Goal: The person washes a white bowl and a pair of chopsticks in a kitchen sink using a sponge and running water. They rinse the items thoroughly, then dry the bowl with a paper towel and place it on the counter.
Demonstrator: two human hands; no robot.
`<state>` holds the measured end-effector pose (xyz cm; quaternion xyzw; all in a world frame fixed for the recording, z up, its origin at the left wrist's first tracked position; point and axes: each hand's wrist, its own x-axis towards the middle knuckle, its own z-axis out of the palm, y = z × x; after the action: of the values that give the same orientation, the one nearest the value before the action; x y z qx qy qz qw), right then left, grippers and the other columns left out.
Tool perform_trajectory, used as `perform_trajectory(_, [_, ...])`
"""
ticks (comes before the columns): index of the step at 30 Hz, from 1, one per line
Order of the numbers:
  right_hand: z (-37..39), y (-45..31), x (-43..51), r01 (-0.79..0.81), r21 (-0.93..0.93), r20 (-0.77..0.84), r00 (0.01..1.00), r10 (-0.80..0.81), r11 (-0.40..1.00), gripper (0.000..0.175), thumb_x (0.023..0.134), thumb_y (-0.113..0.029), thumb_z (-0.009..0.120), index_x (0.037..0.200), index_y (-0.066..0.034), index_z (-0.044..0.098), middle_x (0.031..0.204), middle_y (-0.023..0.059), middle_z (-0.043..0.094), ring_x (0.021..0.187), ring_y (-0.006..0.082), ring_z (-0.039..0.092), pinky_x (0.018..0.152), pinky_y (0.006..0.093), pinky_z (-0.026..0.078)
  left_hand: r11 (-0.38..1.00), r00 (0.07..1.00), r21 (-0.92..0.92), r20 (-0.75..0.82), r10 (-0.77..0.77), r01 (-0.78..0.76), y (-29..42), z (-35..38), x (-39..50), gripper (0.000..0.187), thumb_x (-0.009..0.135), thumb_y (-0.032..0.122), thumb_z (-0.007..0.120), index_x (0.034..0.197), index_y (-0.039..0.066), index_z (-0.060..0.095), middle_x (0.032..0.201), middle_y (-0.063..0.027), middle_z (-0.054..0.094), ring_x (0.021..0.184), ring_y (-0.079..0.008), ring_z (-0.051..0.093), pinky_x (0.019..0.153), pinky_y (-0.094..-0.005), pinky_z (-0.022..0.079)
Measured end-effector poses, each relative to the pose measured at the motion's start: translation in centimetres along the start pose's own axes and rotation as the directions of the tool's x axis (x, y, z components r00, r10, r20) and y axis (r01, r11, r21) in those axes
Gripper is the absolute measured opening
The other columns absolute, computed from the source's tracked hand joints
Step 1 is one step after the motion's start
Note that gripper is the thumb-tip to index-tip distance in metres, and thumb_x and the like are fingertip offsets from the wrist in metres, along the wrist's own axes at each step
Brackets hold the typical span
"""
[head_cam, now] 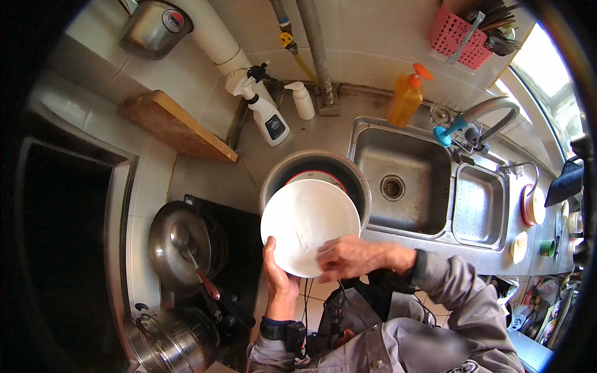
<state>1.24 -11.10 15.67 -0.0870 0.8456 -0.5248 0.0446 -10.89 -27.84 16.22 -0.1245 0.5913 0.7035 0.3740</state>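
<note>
A round white dish [303, 219], either a plate or a shallow bowl, is tilted towards me. My left hand [278, 275] grips its lower left rim, thumb up along the edge and the fingers hidden underneath. Over the dish's lower right part lies my right hand [347, 256], blurred, its fingers curled against the surface or rim; whether it holds anything I cannot tell. Behind the dish and partly covered by it stands a large metal pot or basin [364, 196]. Inside that, a red-rimmed vessel [317, 175] shows only its far edge.
Right of the pot is a steel double sink [401, 163] with a curved faucet [489, 109]. An orange pump bottle [405, 100], a white spray bottle [270, 121] and a wooden cutting board [179, 128] stand behind. A wok [161, 252] with a ladle sits left, near a steamer pot [168, 342].
</note>
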Motion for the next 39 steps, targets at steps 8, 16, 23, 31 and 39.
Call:
perform_trajectory(8, [2.6, 4.4, 2.0, -0.197, -0.534, -0.410, 0.911, -0.048, 0.822, 0.036, 0.098, -0.033, 0.059, 0.103, 0.0013, 0.067, 0.098, 0.0226, 0.069, 0.097, 0.0357, 0.069, 0.086, 0.0490, 0.055, 0.999, 0.999, 0.023, -0.036, 0.026, -0.025, -0.6, -0.3, 0.4, 0.075, 0.092, 0.055, 0.058, 0.150, 0.010, 0.044, 0.144, -0.0126, 0.053, 0.129, -0.0298, 0.054, 0.104, -0.0463, 0.046])
perform_trajectory(16, [3.2, 0.8, 0.0, 0.127, -0.515, -0.157, 0.958, -0.239, 0.848, 0.020, 0.084, -0.020, 0.064, 0.093, -0.0026, 0.063, 0.087, 0.0133, 0.069, 0.089, 0.0327, 0.070, 0.083, 0.0420, 0.056, 1.000, 0.998, -0.007, -0.063, -0.014, 0.014, 1.2, -0.7, 0.1, 0.081, 0.088, 0.061, 0.062, 0.152, 0.015, 0.042, 0.146, -0.0106, 0.051, 0.130, -0.0284, 0.052, 0.103, -0.0437, 0.045])
perform_trajectory(23, [4.1, -2.2, 3.5, 0.180, -0.355, -0.302, 0.907, -0.295, 0.917, 0.020, 0.080, -0.012, 0.063, 0.097, -0.0008, 0.062, 0.087, 0.0115, 0.068, 0.084, 0.0291, 0.069, 0.079, 0.0412, 0.056, 0.969, 0.994, -0.223, 0.052, -0.096, 0.105, -1.6, -1.3, 0.2, 0.064, 0.094, 0.046, 0.056, 0.144, 0.007, 0.049, 0.132, -0.0099, 0.060, 0.124, -0.0256, 0.056, 0.103, -0.0406, 0.044])
perform_trajectory(31, [4.4, -2.3, 3.3, 0.145, -0.383, -0.289, 0.919, -0.267, 0.912, 0.020, 0.080, -0.012, 0.063, 0.098, -0.0044, 0.060, 0.083, 0.0103, 0.067, 0.078, 0.0288, 0.069, 0.074, 0.0413, 0.057, 0.979, 0.996, -0.200, 0.068, 0.052, -0.038, -2.6, -1.9, 0.8, 0.063, 0.093, 0.044, 0.056, 0.145, 0.008, 0.048, 0.136, -0.0105, 0.057, 0.123, -0.0275, 0.056, 0.103, -0.0432, 0.044])
perform_trajectory(39, [5.4, -0.9, 2.2, 0.064, -0.359, -0.323, 0.927, -0.188, 0.931, 0.027, 0.075, -0.010, 0.064, 0.101, -0.0043, 0.062, 0.086, 0.0089, 0.069, 0.085, 0.0311, 0.070, 0.079, 0.0434, 0.057, 0.973, 0.999, -0.230, 0.035, -0.001, 0.009, -2.5, -2.4, 1.0, 0.066, 0.093, 0.047, 0.057, 0.146, 0.009, 0.047, 0.137, -0.0109, 0.056, 0.125, -0.0289, 0.055, 0.103, -0.0447, 0.043])
